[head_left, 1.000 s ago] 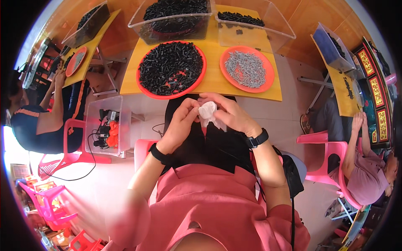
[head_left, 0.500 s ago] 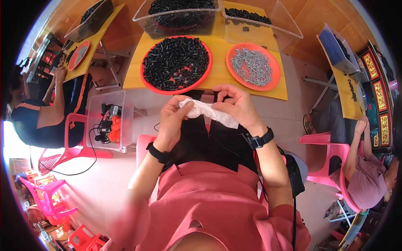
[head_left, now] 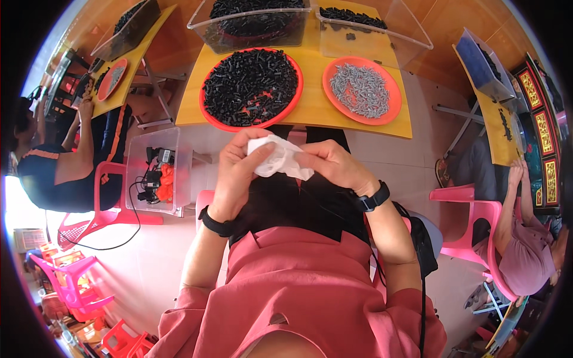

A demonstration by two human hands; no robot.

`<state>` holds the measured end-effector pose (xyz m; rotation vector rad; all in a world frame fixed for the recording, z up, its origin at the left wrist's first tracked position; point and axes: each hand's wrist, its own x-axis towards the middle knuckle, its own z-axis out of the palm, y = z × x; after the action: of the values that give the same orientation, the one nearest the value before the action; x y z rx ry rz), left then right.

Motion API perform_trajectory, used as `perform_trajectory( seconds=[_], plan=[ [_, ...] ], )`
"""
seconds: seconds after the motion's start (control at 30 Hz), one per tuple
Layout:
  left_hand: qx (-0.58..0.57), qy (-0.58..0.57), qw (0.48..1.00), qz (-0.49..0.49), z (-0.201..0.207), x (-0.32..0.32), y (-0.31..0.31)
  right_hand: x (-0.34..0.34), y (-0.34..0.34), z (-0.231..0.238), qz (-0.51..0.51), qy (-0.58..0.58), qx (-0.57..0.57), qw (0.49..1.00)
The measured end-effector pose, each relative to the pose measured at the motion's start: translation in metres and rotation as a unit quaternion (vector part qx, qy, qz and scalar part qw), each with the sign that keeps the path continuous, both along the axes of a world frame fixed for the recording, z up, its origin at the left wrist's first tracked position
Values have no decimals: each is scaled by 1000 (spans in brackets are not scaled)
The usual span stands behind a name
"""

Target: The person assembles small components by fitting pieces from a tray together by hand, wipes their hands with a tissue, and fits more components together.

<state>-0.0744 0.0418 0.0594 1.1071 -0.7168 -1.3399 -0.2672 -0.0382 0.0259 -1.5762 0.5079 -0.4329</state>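
A crumpled white tissue (head_left: 280,160) is held between my two hands, above my lap and short of the table's near edge. My left hand (head_left: 239,167) grips its left part, thumb laid over it. The fingers of my right hand (head_left: 334,164) pinch its right side. Beyond my hands a red round tray (head_left: 206,113) holds a heap of small black cylindrical parts (head_left: 250,83). To its right an orange plate (head_left: 389,113) carries many small grey metal pieces, apparently screws (head_left: 358,89).
Clear plastic bins (head_left: 250,33) of black parts stand at the back of the yellow table (head_left: 310,101). A clear box (head_left: 134,179) with cables and an orange item is at left. People sit at tables on both sides, on pink chairs (head_left: 471,221).
The tissue has gone from stretched out lengthwise to bunched up. My right hand has lowered and moved slightly left, its raised fingers now closed on the tissue.
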Motion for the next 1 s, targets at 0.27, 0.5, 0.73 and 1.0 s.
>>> perform_trajectory(
  seconds=[0.27,0.5,0.73,1.0],
  plan=[
    [141,95,985,-6,-19,-3,7,16,13,10,-196,-36,-214,956],
    [72,47,996,18,-49,32,9,4,3,10,-138,-44,0,990],
    [112,119,986,-36,-29,-9,12,19,19,-4,-227,12,-117,967],
    [108,117,987,-17,-50,-9,11,23,22,-9,-179,-71,79,978]
  ],
)
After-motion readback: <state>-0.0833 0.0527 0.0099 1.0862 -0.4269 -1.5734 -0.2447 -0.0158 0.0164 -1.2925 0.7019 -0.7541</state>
